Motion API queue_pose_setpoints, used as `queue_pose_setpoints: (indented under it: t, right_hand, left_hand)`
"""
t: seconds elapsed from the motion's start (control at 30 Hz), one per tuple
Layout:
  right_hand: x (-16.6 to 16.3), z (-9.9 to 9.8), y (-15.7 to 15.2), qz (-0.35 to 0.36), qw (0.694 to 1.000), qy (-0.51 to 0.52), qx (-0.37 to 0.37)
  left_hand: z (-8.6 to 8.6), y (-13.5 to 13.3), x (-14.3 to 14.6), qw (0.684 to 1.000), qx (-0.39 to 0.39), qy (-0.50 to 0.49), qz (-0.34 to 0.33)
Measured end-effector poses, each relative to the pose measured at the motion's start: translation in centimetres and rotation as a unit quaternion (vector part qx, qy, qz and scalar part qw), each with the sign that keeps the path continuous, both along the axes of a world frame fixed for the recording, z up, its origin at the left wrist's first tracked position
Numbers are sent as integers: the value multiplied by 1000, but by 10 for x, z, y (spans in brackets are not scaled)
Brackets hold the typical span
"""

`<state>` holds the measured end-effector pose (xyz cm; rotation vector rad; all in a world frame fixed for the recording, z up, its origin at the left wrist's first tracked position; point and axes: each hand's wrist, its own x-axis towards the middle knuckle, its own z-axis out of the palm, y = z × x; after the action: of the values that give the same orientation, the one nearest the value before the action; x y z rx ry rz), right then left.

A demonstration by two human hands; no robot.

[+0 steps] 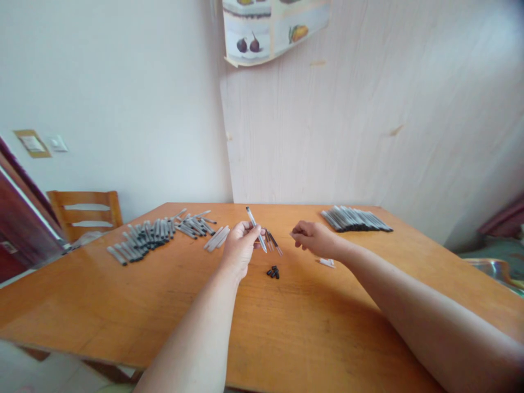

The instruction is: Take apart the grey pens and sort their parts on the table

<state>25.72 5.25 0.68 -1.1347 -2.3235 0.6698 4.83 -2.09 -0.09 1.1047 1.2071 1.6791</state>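
Observation:
My left hand [241, 243] is closed around a clear pen [256, 228], its black end up and its tip pointing down to the right. To the right, my right hand [313, 238] is raised with the fingers pinched together. A small pale piece shows at those fingertips, too blurred to name. Behind the left fingers lie several dark ink refills [273, 242]. Nearer to me sits a small cluster of black plugs [273, 272]. Several clear caps [326, 262] rest below my right wrist. Left of my left hand are some clear pen barrels [216, 238].
A large pile of capped pens [149, 237] spreads over the left of the wooden table [184, 322], with more pens [194, 224] beside it. Another row of pens [356, 218] lies at the back right. A wooden chair [85, 210] stands beyond the left edge, and a wall borders the back.

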Motion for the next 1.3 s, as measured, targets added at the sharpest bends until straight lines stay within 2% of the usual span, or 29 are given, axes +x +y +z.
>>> queue_pose_setpoints:
  t: [0.13, 0.27, 0.43, 0.8, 1.1, 1.3]
  right_hand:
    - [-13, 2, -16, 41, 987, 82, -130]
    - [-22, 3, -27, 65, 978, 96, -172]
    - [-29, 4, -35, 75, 976, 109, -175]
    - [-32, 3, -38, 91, 972, 133, -170]
    - [-37, 3, -40, 74, 965, 167, -190]
    - [-37, 3, -40, 64, 969, 169, -166]
  left_hand:
    - [0, 2, 0, 998, 22, -43, 28]
    - [0, 3, -1, 995, 37, -88, 30]
    - [2, 2, 0, 992, 38, -117, 14]
    - [3, 0, 4, 995, 22, -99, 1]
    - [0, -1, 8, 995, 18, -95, -16]
    - [-1, 0, 10, 995, 22, -91, -13]
